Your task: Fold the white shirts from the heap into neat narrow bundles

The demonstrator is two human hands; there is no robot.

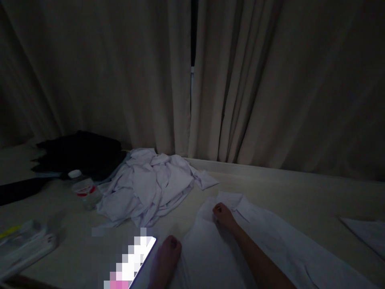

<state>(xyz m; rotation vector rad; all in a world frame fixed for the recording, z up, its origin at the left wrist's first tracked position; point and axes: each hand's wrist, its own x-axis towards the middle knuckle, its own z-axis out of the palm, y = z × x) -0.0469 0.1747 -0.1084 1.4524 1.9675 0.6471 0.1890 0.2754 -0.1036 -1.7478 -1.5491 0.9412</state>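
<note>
A white shirt (207, 249) lies spread on the pale surface before me, with its collar at the far end and a sleeve stretching to the lower right. My right hand (224, 216) is closed on the fabric near the collar, fingers curled in a pinch. At the shirt's near left edge, my left hand (168, 255) is also closed, with the cloth at its fingertips; the dim light blurs the exact grip. Just left of that hand is a lit phone (147, 251), its screen pixelated.
A crumpled heap of white clothes (150, 182) lies beyond, beside a stack of dark clothes (81, 154). A clear plastic bottle (86, 190) stands left. A white object (30, 253) is at lower left, another white cloth (363, 233) at right. Curtains (144, 72) hang behind.
</note>
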